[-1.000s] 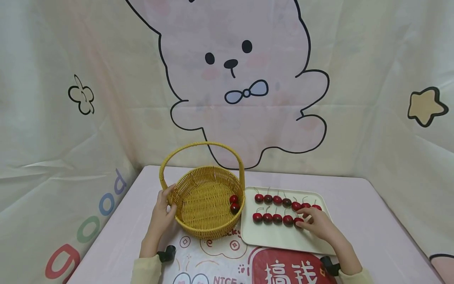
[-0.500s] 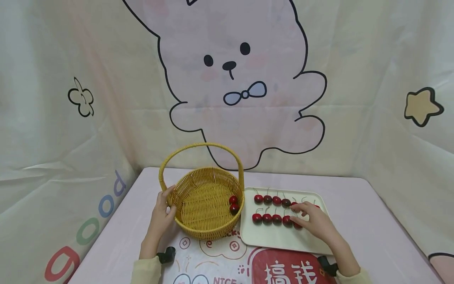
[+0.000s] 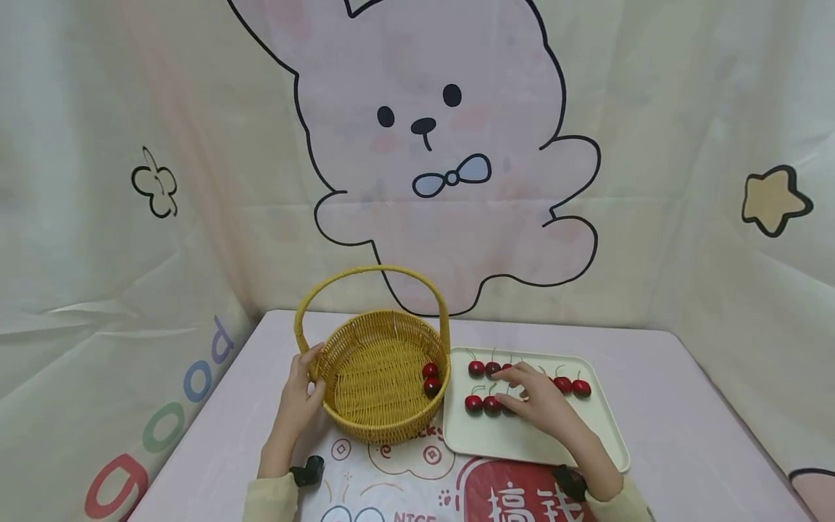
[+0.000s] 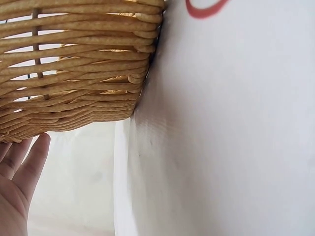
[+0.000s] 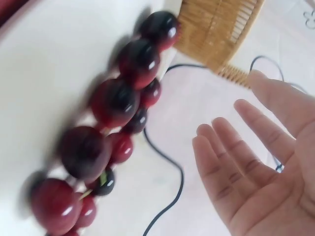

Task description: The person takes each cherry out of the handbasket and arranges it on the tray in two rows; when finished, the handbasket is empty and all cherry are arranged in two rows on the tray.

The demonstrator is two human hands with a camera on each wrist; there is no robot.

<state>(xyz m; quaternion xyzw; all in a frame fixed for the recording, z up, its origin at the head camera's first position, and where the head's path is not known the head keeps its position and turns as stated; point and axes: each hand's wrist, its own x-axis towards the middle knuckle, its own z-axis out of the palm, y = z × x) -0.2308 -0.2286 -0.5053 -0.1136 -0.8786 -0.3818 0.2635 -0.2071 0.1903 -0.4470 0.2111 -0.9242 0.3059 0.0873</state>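
My left hand [image 3: 300, 395] rests against the left side of a yellow wicker basket [image 3: 388, 428] by the handle's foot; in the left wrist view its fingers are fairly straight, with tips touching the weave. Two dark red cherries [image 3: 431, 388] lie at the right inside the basket. To the basket's right, a cream tray [image 3: 470, 435] bears two rows of stemmed cherries [image 3: 473, 404]. Over the middle of these rows hovers my right hand [image 3: 544, 402], hiding several cherries. Its fingers are spread and relaxed, and the right wrist view shows nothing in the palm [image 5: 266, 201].
The basket's tall arched handle [image 3: 372, 268] rises above its bowl. A printed mat [image 3: 391, 489] lies in front of basket and tray. A dark cable [image 5: 179, 182] runs beyond the cherries in the right wrist view. A printed curtain [image 3: 261, 254] hangs behind the table.
Over the tray, my right hand has moved left along the rows, uncovering the cherries at the right end. My left hand stays at the basket.
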